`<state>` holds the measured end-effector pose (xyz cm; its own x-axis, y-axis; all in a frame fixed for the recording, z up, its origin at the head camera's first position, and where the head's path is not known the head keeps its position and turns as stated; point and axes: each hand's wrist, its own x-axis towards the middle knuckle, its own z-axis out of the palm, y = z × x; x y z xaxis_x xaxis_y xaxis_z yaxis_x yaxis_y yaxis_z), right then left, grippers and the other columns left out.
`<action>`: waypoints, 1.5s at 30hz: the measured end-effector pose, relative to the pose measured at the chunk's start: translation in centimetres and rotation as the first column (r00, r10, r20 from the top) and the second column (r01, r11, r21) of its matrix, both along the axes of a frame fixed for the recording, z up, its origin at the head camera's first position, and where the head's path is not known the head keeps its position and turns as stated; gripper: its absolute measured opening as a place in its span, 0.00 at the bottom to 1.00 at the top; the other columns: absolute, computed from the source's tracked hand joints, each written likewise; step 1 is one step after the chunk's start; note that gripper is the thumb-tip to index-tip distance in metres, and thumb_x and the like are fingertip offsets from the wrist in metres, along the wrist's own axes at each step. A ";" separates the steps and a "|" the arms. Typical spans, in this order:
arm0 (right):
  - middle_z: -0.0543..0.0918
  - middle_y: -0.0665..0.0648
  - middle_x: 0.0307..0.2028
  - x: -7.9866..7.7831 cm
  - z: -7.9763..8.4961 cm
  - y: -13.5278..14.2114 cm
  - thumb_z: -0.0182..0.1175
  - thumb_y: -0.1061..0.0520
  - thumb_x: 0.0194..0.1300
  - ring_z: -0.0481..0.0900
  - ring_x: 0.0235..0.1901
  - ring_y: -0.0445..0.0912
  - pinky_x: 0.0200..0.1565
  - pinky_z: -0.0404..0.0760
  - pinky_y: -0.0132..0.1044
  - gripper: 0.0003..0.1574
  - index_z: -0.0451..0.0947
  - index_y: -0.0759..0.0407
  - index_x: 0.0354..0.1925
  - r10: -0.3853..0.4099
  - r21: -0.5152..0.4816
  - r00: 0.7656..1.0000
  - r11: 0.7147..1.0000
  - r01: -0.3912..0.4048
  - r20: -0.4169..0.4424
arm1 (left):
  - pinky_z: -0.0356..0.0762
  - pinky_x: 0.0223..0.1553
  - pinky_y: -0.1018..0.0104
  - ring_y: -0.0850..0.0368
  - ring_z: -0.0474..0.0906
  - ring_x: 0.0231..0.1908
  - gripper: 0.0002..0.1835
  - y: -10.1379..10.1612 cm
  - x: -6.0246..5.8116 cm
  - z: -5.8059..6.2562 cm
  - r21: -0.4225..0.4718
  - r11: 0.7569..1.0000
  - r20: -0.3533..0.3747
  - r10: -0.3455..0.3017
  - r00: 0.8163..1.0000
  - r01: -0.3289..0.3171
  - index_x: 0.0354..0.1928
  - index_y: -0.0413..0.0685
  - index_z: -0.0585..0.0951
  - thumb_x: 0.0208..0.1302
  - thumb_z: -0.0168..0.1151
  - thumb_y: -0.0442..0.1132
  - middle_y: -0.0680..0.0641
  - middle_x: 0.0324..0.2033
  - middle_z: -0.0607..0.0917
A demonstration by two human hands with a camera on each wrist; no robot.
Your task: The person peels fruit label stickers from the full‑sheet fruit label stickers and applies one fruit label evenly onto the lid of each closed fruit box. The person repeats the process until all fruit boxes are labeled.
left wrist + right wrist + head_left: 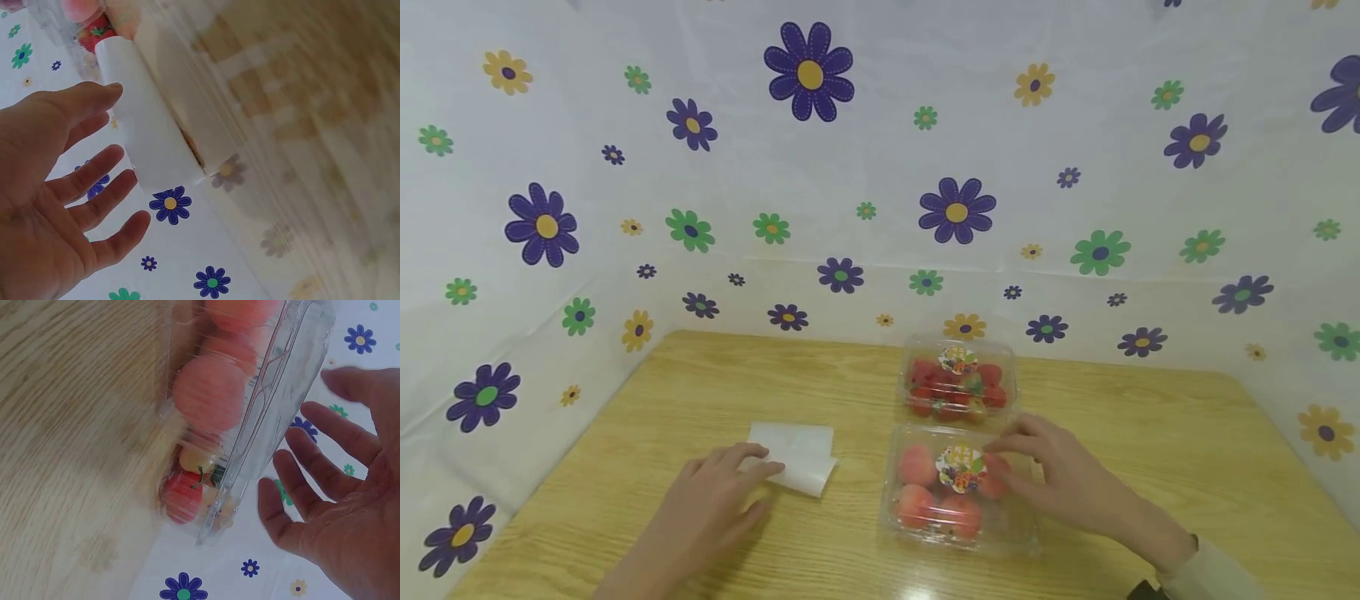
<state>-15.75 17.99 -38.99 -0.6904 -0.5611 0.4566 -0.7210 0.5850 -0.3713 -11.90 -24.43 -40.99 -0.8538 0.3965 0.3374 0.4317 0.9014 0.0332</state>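
Note:
A clear plastic box [1011,527] of several peaches [916,507] sits on the table, its lid down. A round, colourful fruit sticker [961,468] lies on the lid. My right hand [1067,479] hovers at the box's right side, fingers loosely bent; the right wrist view shows them apart from the lid and holding nothing. To the left lies a folded white sheet of paper [808,471], one flap curling up. Beside its left edge is my left hand [711,500], fingers spread and relaxed; whether a fingertip touches the paper I cannot tell.
Directly behind the peach box stands a second clear box [1011,367] with strawberries [951,387] and a similar round sticker [958,361]. The wooden table [820,550] is bounded at the back and sides by a white flower-print sheet [880,150].

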 end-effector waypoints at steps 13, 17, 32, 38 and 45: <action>0.72 0.50 0.67 2.6 0.5 1.2 0.71 0.28 0.56 0.72 0.64 0.53 0.56 0.82 0.56 0.42 0.78 0.38 0.65 -0.058 0.184 0.979 0.983 0.021 0.195 | 0.83 0.42 0.42 0.44 0.84 0.47 0.16 -1.2 -3.0 -0.9 0.006 1.000 -0.012 0.023 1.000 -0.023 0.46 0.55 0.88 0.54 0.77 0.38 0.47 0.47 0.87; 0.69 0.52 0.69 2.7 0.3 1.2 0.69 0.24 0.54 0.70 0.66 0.54 0.57 0.82 0.58 0.47 0.75 0.40 0.68 -0.037 0.187 0.982 0.982 0.002 0.185 | 0.82 0.45 0.39 0.43 0.84 0.50 0.17 -1.3 -3.1 -0.8 0.010 1.000 0.002 0.030 1.000 -0.030 0.49 0.54 0.87 0.57 0.76 0.40 0.45 0.49 0.87; 0.69 0.56 0.70 2.7 -0.1 0.9 0.68 0.24 0.55 0.72 0.66 0.58 0.54 0.84 0.58 0.49 0.73 0.40 0.70 -0.038 0.210 0.988 0.978 0.005 0.150 | 0.82 0.43 0.38 0.42 0.84 0.52 0.20 -0.8 -1.1 -0.2 0.062 0.998 -0.092 -0.010 0.996 0.015 0.52 0.58 0.86 0.56 0.76 0.43 0.45 0.52 0.87; 0.69 0.55 0.70 2.7 -0.1 0.7 0.68 0.24 0.55 0.72 0.66 0.58 0.54 0.84 0.58 0.49 0.72 0.37 0.70 -0.048 0.221 0.987 0.975 0.012 0.155 | 0.82 0.44 0.38 0.44 0.85 0.52 0.20 -0.6 -0.6 0.0 0.082 0.996 -0.103 -0.016 0.995 0.025 0.52 0.58 0.86 0.56 0.77 0.43 0.47 0.52 0.87; 0.69 0.54 0.70 2.8 -0.1 0.8 0.68 0.24 0.56 0.72 0.66 0.56 0.54 0.84 0.57 0.48 0.71 0.35 0.71 -0.061 0.224 0.984 0.974 0.023 0.166 | 0.82 0.43 0.38 0.44 0.85 0.51 0.20 -0.5 -0.3 -0.1 0.081 0.996 -0.104 -0.017 0.994 0.025 0.52 0.58 0.86 0.56 0.77 0.43 0.47 0.52 0.87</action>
